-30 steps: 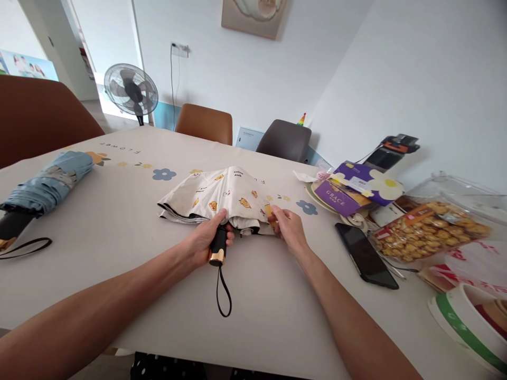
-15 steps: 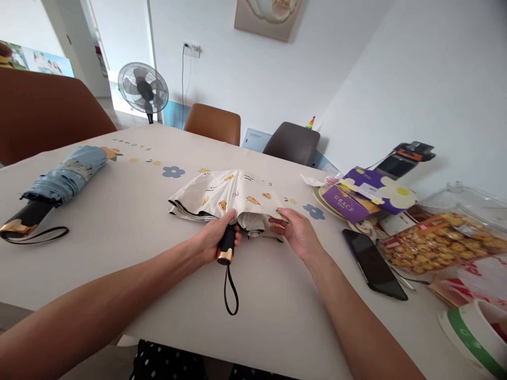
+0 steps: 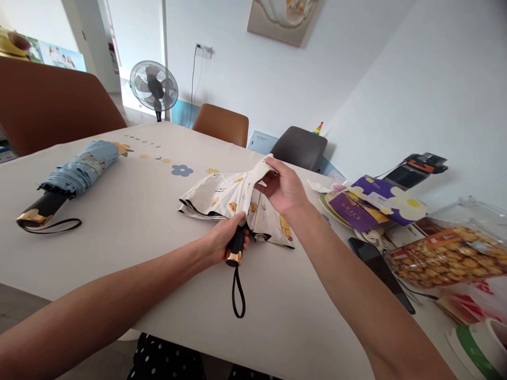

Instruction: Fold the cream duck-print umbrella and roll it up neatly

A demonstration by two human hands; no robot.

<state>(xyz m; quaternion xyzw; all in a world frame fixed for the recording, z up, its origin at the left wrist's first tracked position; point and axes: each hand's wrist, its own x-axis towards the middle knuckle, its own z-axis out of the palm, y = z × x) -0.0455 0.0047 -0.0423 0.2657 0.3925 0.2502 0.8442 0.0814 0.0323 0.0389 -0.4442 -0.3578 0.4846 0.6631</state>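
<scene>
White umbrella (image 3: 228,198), one fold (image 3: 255,175) now higher in right hand (image 3: 285,191)

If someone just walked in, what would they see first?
Probably the white umbrella with yellow pictures, in the middle: the left hand grips its black handle and the right hand holds up some cloth. Then maybe the blue umbrella on the left and the purple box on the right.

Satiny cloth here, duck-print umbrella (image 3: 212,194) | six o'clock, matt plastic handle (image 3: 236,240) | and nine o'clock, crinkly-cloth blue umbrella (image 3: 84,168)!
</scene>
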